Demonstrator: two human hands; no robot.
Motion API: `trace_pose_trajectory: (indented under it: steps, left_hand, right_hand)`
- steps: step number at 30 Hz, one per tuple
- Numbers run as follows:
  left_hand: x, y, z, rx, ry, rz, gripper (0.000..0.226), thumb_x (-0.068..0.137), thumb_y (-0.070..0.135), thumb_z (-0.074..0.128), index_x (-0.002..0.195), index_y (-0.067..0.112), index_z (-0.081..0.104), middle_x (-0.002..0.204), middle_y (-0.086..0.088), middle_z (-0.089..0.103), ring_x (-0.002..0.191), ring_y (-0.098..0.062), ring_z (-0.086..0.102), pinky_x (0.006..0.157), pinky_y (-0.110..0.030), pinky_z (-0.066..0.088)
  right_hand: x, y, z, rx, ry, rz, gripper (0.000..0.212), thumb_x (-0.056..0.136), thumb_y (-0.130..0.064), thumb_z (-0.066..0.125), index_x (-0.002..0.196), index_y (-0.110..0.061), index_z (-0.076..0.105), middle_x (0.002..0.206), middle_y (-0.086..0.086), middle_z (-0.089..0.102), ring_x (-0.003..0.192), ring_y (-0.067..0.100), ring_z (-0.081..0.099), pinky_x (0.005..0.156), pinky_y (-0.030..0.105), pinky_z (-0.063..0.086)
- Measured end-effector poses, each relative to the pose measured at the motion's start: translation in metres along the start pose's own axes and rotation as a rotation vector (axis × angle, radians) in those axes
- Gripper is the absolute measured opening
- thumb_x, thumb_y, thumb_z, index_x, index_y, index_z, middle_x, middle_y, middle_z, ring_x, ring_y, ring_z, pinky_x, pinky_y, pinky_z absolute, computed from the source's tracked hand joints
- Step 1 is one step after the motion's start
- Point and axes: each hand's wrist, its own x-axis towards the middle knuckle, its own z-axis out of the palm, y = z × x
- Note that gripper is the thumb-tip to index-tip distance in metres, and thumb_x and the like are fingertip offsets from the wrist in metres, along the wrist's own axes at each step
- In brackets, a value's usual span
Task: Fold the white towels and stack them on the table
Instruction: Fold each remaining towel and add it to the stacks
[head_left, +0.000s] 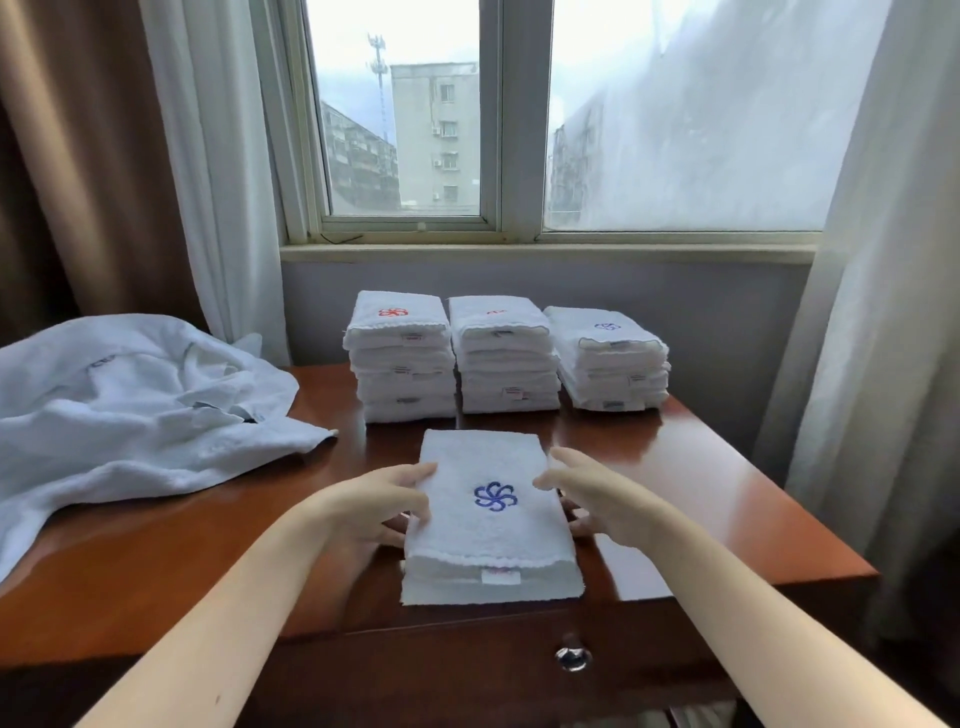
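Folded white terry towel with a blue embroidered pinwheel emblem (491, 512) lies flat on the reddish-brown polished wooden table (727, 499), directly between the two hands. Left hand (374, 501) contacts the towel's left long edge; its fingers (415, 475) are loosely spread, with the upper fingertips resting on the top face and the lower ones curled against the side of the fold. Right hand (597, 496) sits at the right long edge; its fingers (569, 460) are likewise spread and slightly bent, the thumb tip touching the top face near the emblem. Whether the lower right fingertips reach under the fold or only press its side cannot be told, since the towel edge hides them.

The towel's long axis runs away from the person toward the window, passing midway between the fingertips of both hands. Its layered open edge, with a small white label, points toward the person; the closed fold points toward the window.

Beyond the fingertips, three stacks of folded white towels stand side by side: left stack (402, 358) with a red emblem, middle stack (506, 356), and right stack (610, 358) with a blue emblem. Outboard of the left fingers, well apart, lies a crumpled heap of unfolded white towels (135, 410).
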Motion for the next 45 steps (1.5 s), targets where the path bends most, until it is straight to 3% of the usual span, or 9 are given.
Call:
trace_pose_trajectory:
  steps: [4, 9, 17, 21, 25, 28, 31, 34, 45]
  left_hand:
    - [-0.001, -0.007, 0.002, -0.144, -0.047, 0.024, 0.082, 0.083, -0.005, 0.055, 0.152, 0.033, 0.032, 0.141, -0.007, 0.049, 0.112, -0.03, 0.066, 0.095, -0.045, 0.055]
    - [-0.001, -0.004, 0.005, -0.211, -0.082, 0.085, 0.08, 0.083, -0.007, 0.059, 0.152, 0.027, 0.034, 0.135, -0.004, 0.053, 0.105, -0.019, 0.07, 0.087, -0.037, 0.058]
    - [0.01, 0.05, 0.0, -0.098, 0.068, 0.387, 0.089, 0.075, -0.01, 0.061, 0.149, 0.033, 0.036, 0.135, -0.001, 0.059, 0.103, -0.008, 0.068, 0.078, -0.018, 0.053]
    - [0.028, 0.098, 0.003, -0.016, 0.117, 0.531, 0.089, 0.082, -0.017, 0.052, 0.15, 0.037, 0.031, 0.139, 0.01, 0.053, 0.096, -0.016, 0.068, 0.082, -0.029, 0.058]
    - [0.061, 0.151, 0.006, 0.055, 0.149, 0.636, 0.089, 0.084, -0.017, 0.052, 0.151, 0.037, 0.028, 0.144, 0.009, 0.046, 0.091, -0.025, 0.06, 0.09, -0.05, 0.051]
    - [0.097, 0.186, 0.008, 0.067, 0.163, 0.673, 0.089, 0.084, -0.015, 0.054, 0.153, 0.033, 0.026, 0.138, 0.017, 0.047, 0.089, -0.024, 0.062, 0.09, -0.053, 0.052]
    - [0.136, 0.215, 0.009, 0.069, 0.168, 0.686, 0.088, 0.085, -0.015, 0.054, 0.154, 0.031, 0.024, 0.125, 0.016, 0.052, 0.081, -0.016, 0.067, 0.07, -0.027, 0.057]
    - [0.179, 0.24, 0.01, 0.049, 0.163, 0.675, 0.088, 0.085, -0.018, 0.051, 0.155, 0.026, 0.021, 0.125, 0.006, 0.054, 0.085, -0.019, 0.068, 0.079, -0.034, 0.06]
    - [0.301, 0.263, 0.01, 0.138, 0.174, 0.555, 0.086, 0.084, -0.011, 0.053, 0.157, 0.015, 0.017, 0.137, -0.009, 0.053, 0.086, -0.009, 0.062, 0.066, -0.017, 0.053]
  right_hand:
    - [-0.008, 0.0, -0.002, 0.117, -0.072, 0.031, 0.027, 0.095, -0.014, 0.054, 0.121, -0.021, 0.051, 0.118, 0.001, 0.052, 0.093, 0.019, 0.059, 0.078, 0.036, 0.053]
    - [-0.019, 0.002, -0.005, 0.011, -0.146, -0.046, 0.077, 0.083, -0.008, 0.056, 0.149, -0.036, 0.027, 0.132, -0.002, 0.048, 0.099, 0.024, 0.064, 0.075, 0.035, 0.055]
    - [-0.016, -0.025, -0.045, 0.028, 0.01, -0.377, 0.093, 0.075, 0.012, 0.046, 0.15, -0.039, 0.026, 0.136, -0.01, 0.046, 0.11, 0.006, 0.057, 0.074, 0.019, 0.052]
    - [-0.01, -0.049, -0.074, 0.046, 0.154, -0.535, 0.099, 0.061, -0.005, 0.044, 0.152, -0.038, 0.027, 0.106, -0.017, 0.045, 0.059, -0.008, 0.058, 0.049, 0.009, 0.042]
    - [0.022, -0.071, -0.108, 0.003, 0.344, -0.643, 0.091, 0.076, 0.008, 0.043, 0.153, -0.036, 0.026, 0.148, -0.018, 0.036, 0.118, 0.025, 0.057, 0.088, 0.028, 0.049]
    - [0.058, -0.086, -0.142, -0.019, 0.431, -0.679, 0.091, 0.076, 0.013, 0.041, 0.155, -0.03, 0.026, 0.157, -0.011, 0.029, 0.142, 0.019, 0.038, 0.116, 0.038, 0.032]
    - [0.093, -0.097, -0.173, 0.002, 0.462, -0.668, 0.09, 0.075, 0.015, 0.039, 0.154, -0.028, 0.028, 0.156, -0.003, 0.033, 0.142, 0.027, 0.038, 0.115, 0.046, 0.032]
    - [0.127, -0.107, -0.2, 0.001, 0.505, -0.632, 0.087, 0.076, 0.014, 0.039, 0.153, -0.026, 0.029, 0.154, 0.0, 0.037, 0.14, 0.022, 0.04, 0.116, 0.053, 0.033]
    - [0.229, -0.104, -0.249, -0.068, 0.592, -0.458, 0.069, 0.079, 0.012, 0.039, 0.144, -0.014, 0.046, 0.137, 0.0, 0.056, 0.125, 0.018, 0.053, 0.099, 0.026, 0.048]
